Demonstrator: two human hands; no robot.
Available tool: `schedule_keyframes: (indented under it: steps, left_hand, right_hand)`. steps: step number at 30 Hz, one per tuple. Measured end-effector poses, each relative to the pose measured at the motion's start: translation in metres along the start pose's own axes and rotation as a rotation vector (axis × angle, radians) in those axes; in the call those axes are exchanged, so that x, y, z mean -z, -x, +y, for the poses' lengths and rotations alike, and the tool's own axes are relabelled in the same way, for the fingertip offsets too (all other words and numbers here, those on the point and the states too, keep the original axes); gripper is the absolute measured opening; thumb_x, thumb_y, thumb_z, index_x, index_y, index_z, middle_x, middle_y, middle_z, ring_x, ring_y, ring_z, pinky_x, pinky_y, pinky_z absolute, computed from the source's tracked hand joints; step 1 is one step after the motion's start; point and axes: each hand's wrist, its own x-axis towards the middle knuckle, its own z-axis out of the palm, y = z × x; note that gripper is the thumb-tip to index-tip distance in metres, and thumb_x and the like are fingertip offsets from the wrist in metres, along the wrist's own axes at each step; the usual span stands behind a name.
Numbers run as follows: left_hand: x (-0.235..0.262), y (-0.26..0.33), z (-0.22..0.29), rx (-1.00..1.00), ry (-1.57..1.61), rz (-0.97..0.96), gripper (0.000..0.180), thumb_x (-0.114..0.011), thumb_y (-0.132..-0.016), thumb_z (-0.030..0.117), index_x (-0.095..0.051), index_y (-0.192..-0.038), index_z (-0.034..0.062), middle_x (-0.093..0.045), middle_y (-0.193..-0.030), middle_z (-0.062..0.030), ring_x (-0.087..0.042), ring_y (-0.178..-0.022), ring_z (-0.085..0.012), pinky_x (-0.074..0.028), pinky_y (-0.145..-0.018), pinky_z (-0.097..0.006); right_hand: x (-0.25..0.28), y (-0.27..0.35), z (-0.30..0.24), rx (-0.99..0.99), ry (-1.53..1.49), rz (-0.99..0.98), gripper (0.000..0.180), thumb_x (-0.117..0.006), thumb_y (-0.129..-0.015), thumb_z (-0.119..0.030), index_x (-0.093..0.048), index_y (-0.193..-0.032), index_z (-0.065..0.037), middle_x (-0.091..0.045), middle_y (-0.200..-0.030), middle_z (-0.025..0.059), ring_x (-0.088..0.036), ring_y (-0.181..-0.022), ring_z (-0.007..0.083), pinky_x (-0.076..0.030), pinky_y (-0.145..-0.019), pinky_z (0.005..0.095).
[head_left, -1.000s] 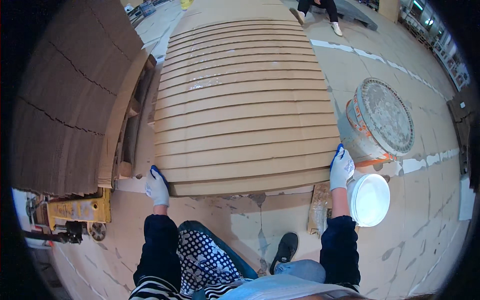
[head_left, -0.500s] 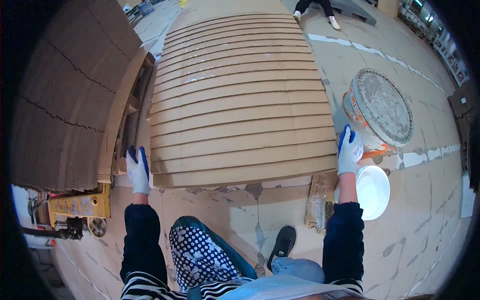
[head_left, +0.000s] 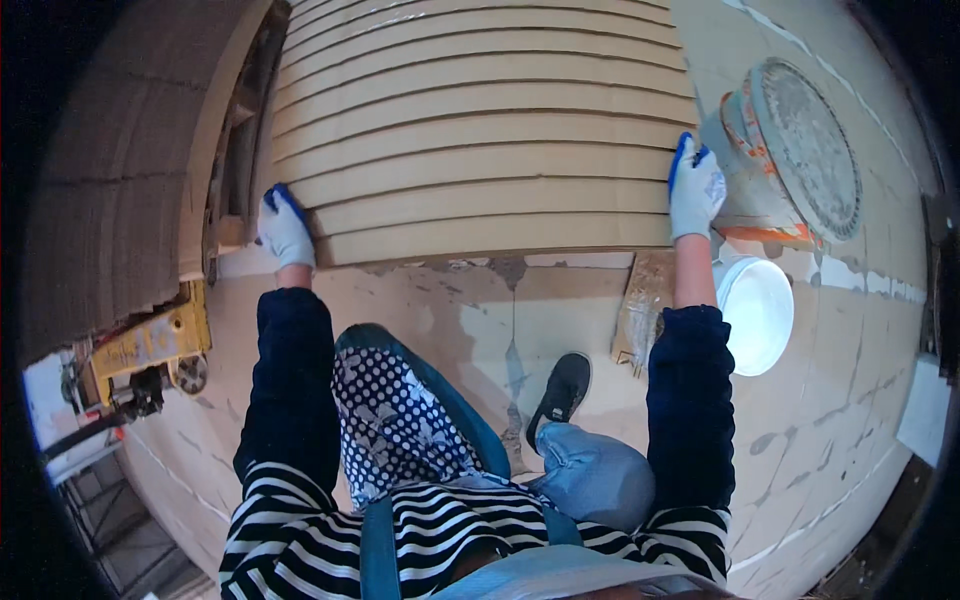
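Overlapping brown cardboard sheets (head_left: 480,155) lie fanned out in front of me, their edges stepping away in rows. My left hand (head_left: 285,230), in a white glove with blue palm and fingertips, is closed at the left edge of the nearest sheets. On the opposite edge my right hand (head_left: 697,195), gloved the same way, has its fingers bent in against the cardboard. The fingertips of both hands are partly hidden, so how many sheets they grip is not visible.
At left, a tall stack of brown cardboard (head_left: 110,160) rests on a wooden pallet (head_left: 235,150), with a yellow pallet jack (head_left: 155,345) below. Right of the sheets stand a lidded, stained bucket (head_left: 810,150) and a white bucket (head_left: 757,315). A taped piece of cardboard (head_left: 642,310) lies nearby.
My view has tilted down toward my body, so everything sits higher in the picture. The left hand's fingers, spread before, have closed at the sheets' edge; the right hand's fingers are more bent.
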Motion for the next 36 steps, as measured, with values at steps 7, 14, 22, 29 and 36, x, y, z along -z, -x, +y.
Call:
schedule_keyframes:
  steps: [7,14,22,29,36]
  left_hand:
    - [-0.003,-0.001,-0.004,0.090,0.217,0.003,0.028,-0.059,-0.083,0.021,-0.064,-0.095,-0.0040,-0.066,-0.089,-0.0116,-0.059,-0.078,-0.0183,-0.045,-0.074,-0.030]
    - [-0.004,0.001,-0.013,0.004,0.236,0.169,0.022,-0.060,-0.081,0.016,-0.065,-0.092,-0.0021,-0.067,-0.085,-0.0139,-0.061,-0.073,-0.0211,-0.046,-0.070,-0.031]
    - [0.013,0.013,0.020,0.199,0.379,0.069,0.022,-0.059,-0.081,0.013,-0.065,-0.092,-0.0039,-0.067,-0.083,-0.0085,-0.058,-0.071,-0.0135,-0.045,-0.068,-0.027]
    - [0.011,-0.008,-0.007,0.015,0.104,0.033,0.018,-0.058,-0.080,0.014,-0.067,-0.087,-0.0002,-0.062,-0.065,-0.0052,-0.055,-0.059,-0.0143,-0.045,-0.057,-0.031]
    - [0.001,-0.083,-0.035,0.009,0.849,-0.425,0.018,-0.057,-0.083,0.015,-0.065,-0.085,-0.0007,-0.061,-0.076,-0.0018,-0.053,-0.066,-0.0122,-0.043,-0.065,-0.026]
  right_hand:
    - [0.003,0.005,0.012,0.026,-0.081,0.037,0.039,-0.049,-0.087,-0.037,-0.061,-0.093,0.000,-0.064,-0.083,0.0201,-0.061,-0.082,0.0348,-0.046,-0.071,0.0413]
    - [-0.004,0.003,0.012,-0.015,-0.135,0.038,0.034,-0.049,-0.087,-0.032,-0.062,-0.092,0.000,-0.064,-0.081,0.0188,-0.061,-0.075,0.0342,-0.045,-0.067,0.0423]
    - [0.010,0.007,0.002,-0.037,-0.108,-0.014,0.034,-0.049,-0.088,-0.030,-0.064,-0.097,0.000,-0.064,-0.087,0.0194,-0.062,-0.079,0.0309,-0.045,-0.069,0.0380]
    - [0.008,0.003,0.007,-0.168,-0.289,-0.117,0.035,-0.049,-0.088,-0.031,-0.063,-0.099,0.000,-0.064,-0.080,0.0169,-0.061,-0.076,0.0219,-0.045,-0.069,0.0350]
    - [-0.008,-0.041,0.023,-0.157,-0.962,-0.083,0.038,-0.046,-0.090,-0.033,-0.062,-0.095,0.001,-0.063,-0.077,0.0119,-0.060,-0.073,0.0171,-0.045,-0.067,0.0291]
